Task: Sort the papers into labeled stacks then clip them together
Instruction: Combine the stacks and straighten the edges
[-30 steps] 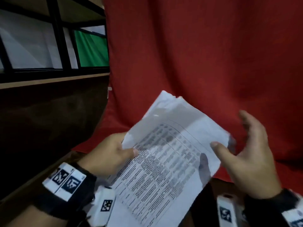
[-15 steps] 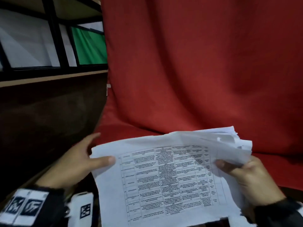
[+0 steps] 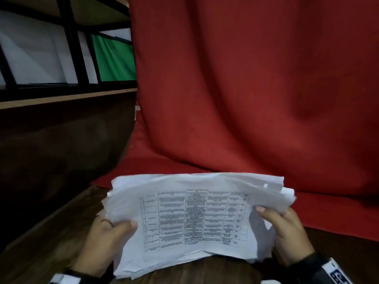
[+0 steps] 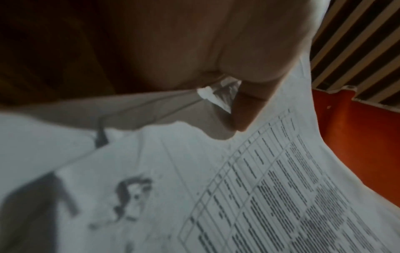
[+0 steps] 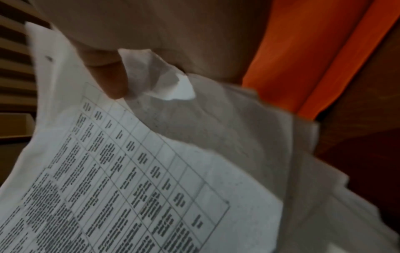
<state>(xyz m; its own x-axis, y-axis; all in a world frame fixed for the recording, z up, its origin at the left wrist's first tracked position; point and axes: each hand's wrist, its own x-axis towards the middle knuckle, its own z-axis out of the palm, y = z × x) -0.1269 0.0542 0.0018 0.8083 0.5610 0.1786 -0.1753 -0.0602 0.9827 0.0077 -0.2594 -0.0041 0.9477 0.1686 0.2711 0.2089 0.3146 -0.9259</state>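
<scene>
Both grips are clamped on one stack of papers (image 3: 192,220): the left hand (image 3: 102,242) pinches its left edge, the right hand (image 3: 287,232) its right (thumbs on top), above the counter (image 3: 51,232). Beyond hangs a red cloth (image 3: 246,89).

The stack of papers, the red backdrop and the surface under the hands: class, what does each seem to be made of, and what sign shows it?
Stack of papers: thin matte printer paper; a printed table, curled and torn edges.
Red backdrop: woven cloth, matte; it hangs in soft folds.
Surface: probably dark wood or laminate; brown, smooth, too dim to be sure.
</scene>
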